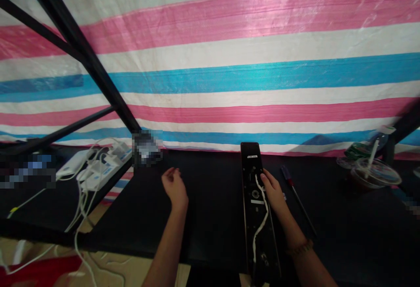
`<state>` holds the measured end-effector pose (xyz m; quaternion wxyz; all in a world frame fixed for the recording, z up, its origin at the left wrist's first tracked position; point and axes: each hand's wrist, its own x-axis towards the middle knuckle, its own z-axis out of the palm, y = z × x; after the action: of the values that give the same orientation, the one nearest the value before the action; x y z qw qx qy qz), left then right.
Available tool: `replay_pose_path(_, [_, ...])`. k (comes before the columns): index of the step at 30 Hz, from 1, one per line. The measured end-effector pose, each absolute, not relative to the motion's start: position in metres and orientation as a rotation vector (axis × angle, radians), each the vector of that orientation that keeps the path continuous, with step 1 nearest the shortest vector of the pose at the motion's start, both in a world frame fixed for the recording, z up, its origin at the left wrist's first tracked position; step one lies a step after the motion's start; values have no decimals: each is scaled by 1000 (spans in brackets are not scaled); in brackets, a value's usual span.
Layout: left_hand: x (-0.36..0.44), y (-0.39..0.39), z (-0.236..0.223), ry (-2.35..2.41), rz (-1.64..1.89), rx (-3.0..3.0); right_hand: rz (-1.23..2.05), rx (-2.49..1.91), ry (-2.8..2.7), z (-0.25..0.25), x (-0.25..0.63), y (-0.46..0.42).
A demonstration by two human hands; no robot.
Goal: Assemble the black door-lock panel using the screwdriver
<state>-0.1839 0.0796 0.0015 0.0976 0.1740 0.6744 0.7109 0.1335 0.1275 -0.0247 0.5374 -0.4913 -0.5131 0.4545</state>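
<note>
A long, narrow black device (259, 223) lies lengthwise on the black tabletop, with a white cable (264, 217) running along its face to the near end. Round its right edge is my right hand (274, 191), closed, the thumb resting on the top face. My left hand (176, 189) is above the tabletop to the left, apart from the device. Its fingers are curled together, and whatever they may hold is too small or hidden to name. A screwdriver (297, 197) with a dark and red handle lies just right of my right hand.
White power strips (105, 171) with tangled cables sit on the left table. A lidded plastic cup (376, 175) with a straw stands at the right, beside a clear bottle (380, 136). A black metal frame post (98, 72) slants up at left before a striped tarp (262, 77).
</note>
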Motion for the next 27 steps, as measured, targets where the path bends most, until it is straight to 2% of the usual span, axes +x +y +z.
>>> replay_pose_path(4, [-67, 57, -10, 1653, 1848, 858, 1075, -1174, -1218, -27, 134, 129])
replay_pose_path(8, [-4, 38, -11, 1384, 1636, 1184, 1064, -1159, -1225, -27, 134, 130])
replay_pose_path(17, [-4, 33, -32, 1269, 1524, 1075, 1062, -1168, -1222, -26, 134, 130])
replay_pose_path(27, [-2, 48, -27, 1244, 1504, 945, 1162, -1127, -1287, -21, 136, 127])
